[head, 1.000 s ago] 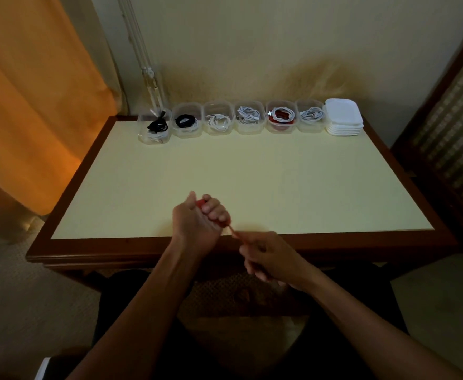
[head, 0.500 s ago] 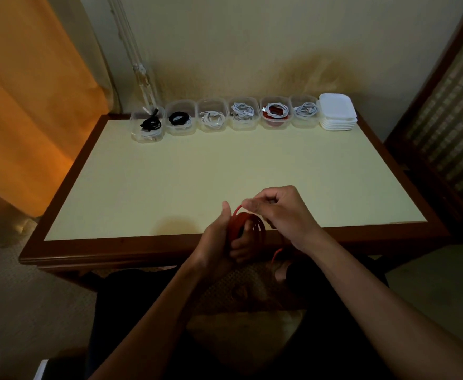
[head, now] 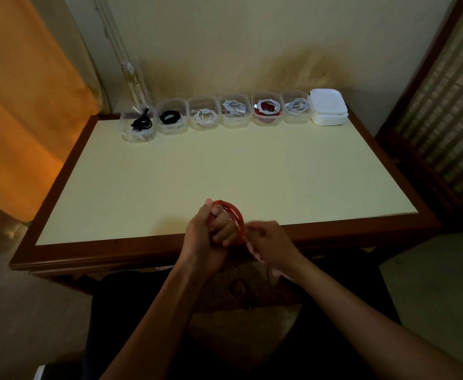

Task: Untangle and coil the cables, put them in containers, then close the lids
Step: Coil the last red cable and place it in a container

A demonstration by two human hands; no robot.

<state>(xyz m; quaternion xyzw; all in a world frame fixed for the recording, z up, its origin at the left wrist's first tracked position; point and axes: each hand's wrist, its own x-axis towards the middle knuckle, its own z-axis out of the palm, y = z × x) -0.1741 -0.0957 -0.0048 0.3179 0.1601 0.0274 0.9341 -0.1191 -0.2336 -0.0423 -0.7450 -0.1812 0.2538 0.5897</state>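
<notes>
A red cable (head: 234, 212) is wound in loops around my left hand (head: 208, 234), which grips the coil at the table's front edge. My right hand (head: 271, 245) sits just right of the coil and pinches the loose red strand, which trails down toward my lap. Along the back of the table stands a row of several clear containers (head: 236, 111) holding coiled black, white and red cables, all without lids. A stack of white lids (head: 328, 106) sits at the right end of that row.
The cream table top with a brown wooden rim (head: 142, 250) stretches between my hands and the containers. An orange curtain (head: 19, 105) hangs at the left; a dark wooden screen (head: 444, 91) stands at the right.
My right hand has swung from above the coil down to its right side, carrying the red strand around. The coil in my left hand has gained a loop and sits a little higher.
</notes>
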